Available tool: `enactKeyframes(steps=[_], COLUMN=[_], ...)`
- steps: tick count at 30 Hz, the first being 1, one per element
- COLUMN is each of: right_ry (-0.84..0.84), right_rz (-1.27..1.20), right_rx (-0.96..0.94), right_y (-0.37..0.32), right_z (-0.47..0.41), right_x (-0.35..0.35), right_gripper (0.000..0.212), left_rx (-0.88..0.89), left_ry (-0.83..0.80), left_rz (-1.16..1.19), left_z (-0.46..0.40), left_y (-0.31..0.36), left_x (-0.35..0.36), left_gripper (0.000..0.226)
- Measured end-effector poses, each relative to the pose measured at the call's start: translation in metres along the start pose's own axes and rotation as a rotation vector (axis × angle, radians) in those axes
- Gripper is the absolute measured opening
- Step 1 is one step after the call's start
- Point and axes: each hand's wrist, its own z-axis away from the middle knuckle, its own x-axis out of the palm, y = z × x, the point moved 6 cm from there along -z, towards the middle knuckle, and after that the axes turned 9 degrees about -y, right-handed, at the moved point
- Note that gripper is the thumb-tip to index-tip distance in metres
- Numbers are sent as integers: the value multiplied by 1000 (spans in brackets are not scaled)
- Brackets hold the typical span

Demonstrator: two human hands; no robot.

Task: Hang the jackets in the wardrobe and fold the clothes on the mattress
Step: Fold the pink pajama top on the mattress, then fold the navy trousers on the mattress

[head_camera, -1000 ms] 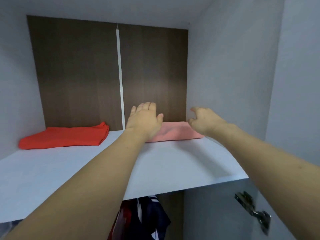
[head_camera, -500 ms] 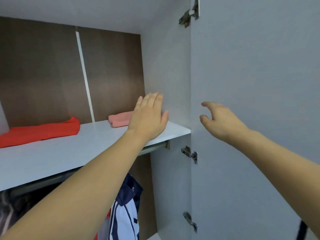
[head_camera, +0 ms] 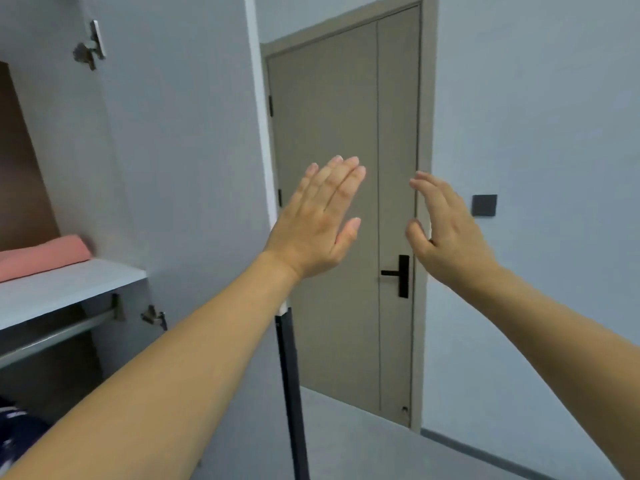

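Beside the open wardrobe, the person faces a closed beige-grey room door with a black lever handle. Both bare arms are raised in mid-air.

Left hand: fingers straight and together, palm turned away, holding nothing. It sits in front of the room door, touching no object.

Right hand: fingers loosely spread and slightly bent, thumb apart, also holding nothing. A dark square wall switch is just beyond it on the pale wall.

At far left, a folded salmon-pink cloth lies on the white wardrobe shelf, up against the inner side wall. Under the shelf runs a metal hanging rail. A scrap of dark navy garment with white marks shows at the lower left edge, below the rail; whether it hangs from the rail cannot be told. The pale grey wardrobe door stands open, its metal hinges visible.

Progress, as a judgement: at least one piece is folded and shelved, and some clothing appears stowed below. The mattress is out of view, so how much remains there cannot be told. With both hands free and the view pointing away from the shelf, the person seems to be between items, likely going for the next garment.
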Motion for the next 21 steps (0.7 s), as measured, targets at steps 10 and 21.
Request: enactKeyframes(steps=[10,21], right_ry=[-65,-105], right_rz=[241,414], right_rx=[392,817], right_y=[252,490], right_z=[107,239], right_x=[-123,-186], right_gripper=[53,54], left_rx=[71,330], left_ry=[-21,-134], left_rz=[267,506], left_z=[-175,-315], left_y=[206,419], left_x=[154,351], left_gripper=[63,63])
